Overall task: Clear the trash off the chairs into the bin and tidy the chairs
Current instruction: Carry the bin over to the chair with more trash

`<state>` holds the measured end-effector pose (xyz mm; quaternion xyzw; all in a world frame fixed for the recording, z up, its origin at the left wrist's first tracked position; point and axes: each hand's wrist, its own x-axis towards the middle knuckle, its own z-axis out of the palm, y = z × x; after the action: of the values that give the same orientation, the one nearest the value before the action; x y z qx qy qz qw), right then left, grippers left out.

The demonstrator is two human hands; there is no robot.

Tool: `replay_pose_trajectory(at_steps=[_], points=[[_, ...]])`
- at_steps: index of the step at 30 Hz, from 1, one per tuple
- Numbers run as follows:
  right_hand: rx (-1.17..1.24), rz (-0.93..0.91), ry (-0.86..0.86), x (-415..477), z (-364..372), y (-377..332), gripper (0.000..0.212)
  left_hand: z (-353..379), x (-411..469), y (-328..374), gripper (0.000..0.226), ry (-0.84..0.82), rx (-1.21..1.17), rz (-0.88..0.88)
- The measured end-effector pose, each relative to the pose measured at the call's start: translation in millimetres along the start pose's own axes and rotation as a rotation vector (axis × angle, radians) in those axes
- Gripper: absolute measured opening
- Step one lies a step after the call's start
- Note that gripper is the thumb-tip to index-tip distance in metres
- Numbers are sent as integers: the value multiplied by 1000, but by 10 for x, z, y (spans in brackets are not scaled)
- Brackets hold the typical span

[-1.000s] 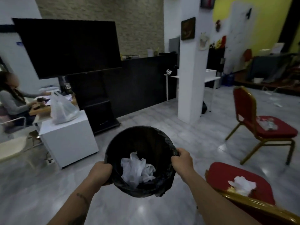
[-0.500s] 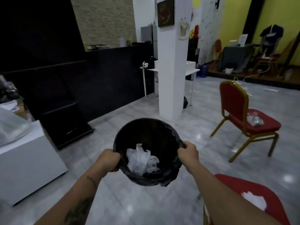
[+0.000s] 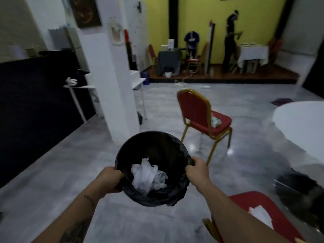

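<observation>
A: Where is the bin?

B: The person holds the bin [image 3: 154,137] out in front, near and roughly central, above the grey floor [image 3: 61,163]. A black liner [image 3: 157,199] wraps over its rim.

A: And the hands?

B: The left hand [image 3: 109,179] grips the left edge of the rim, its fingers curled around it. The right hand [image 3: 197,170] grips the right edge the same way, fingers folded over rim and liner.

A: Is anything inside?

B: Crumpled white paper [image 3: 147,178] lies at the bottom.

A: What about the chairs?

B: The far chair [image 3: 194,109], red with a gold frame, stands beyond the bin and to its right, its back turned toward the left. A small pale clump of trash [image 3: 215,121] sits on its seat; what it is made of cannot be told. The near chair [image 3: 245,199] shows only part of its red seat at the lower right, behind the right forearm, with a white tissue [image 3: 261,214] lying on it.

A: And around them?

B: A white pillar [image 3: 112,85] rises left of the far chair, and a white round table [image 3: 298,123] curves in at the right edge.
</observation>
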<state>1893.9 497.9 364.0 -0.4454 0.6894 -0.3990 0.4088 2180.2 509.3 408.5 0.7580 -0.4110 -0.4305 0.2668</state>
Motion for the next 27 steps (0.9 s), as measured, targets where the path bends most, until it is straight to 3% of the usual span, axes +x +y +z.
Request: replay_pose_trajectory(at_steps=[10,15,20,27], points=[[43,229,408,1490,-944,380,18,1694,1610,1608,13,-416,196,99],[23,313,518,2152,-1443,496,23,2515,2152,2319,15,-564,305,110],[7,381,668,2640,-1836,622,22,3315,2559,3020,4,-681,374,134],[22,520,922,3359,-2093,928,32,4655,3272,3772,16,-888,497,114]])
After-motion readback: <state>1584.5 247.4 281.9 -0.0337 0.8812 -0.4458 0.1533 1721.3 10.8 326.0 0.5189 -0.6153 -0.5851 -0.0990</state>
